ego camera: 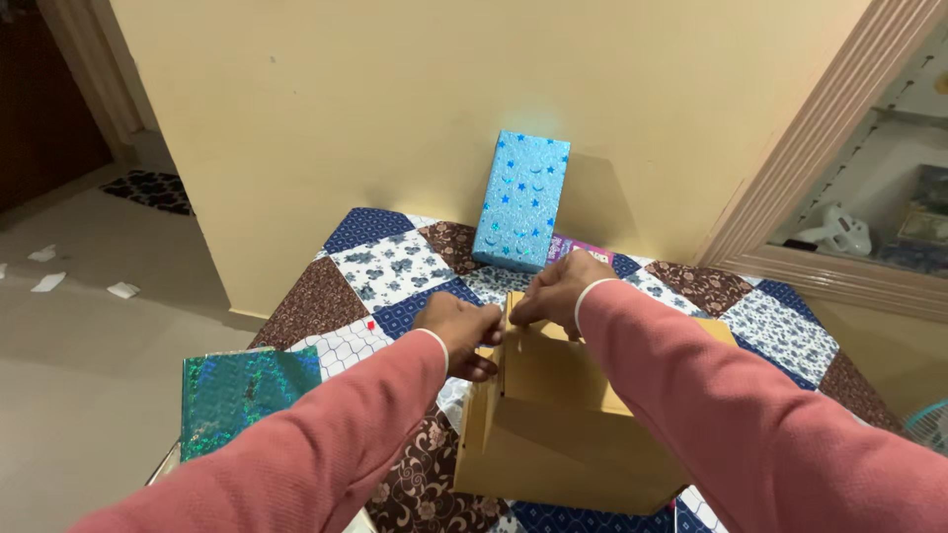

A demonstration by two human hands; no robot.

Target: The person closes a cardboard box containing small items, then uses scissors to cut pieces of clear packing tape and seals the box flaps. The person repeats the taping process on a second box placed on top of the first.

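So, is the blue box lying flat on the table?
No, the blue box stands tilted, leaning against the wall.

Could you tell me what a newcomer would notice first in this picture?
Probably the glittery blue wrapped box leaning on the yellow wall at the table's far edge. Next, both hands, left hand and right hand, gripping a brown cardboard box on the patchwork tablecloth.

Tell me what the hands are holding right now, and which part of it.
Both hands grip a brown cardboard box at its top far edge: the left hand pinches the left side flap, the right hand the upper edge.
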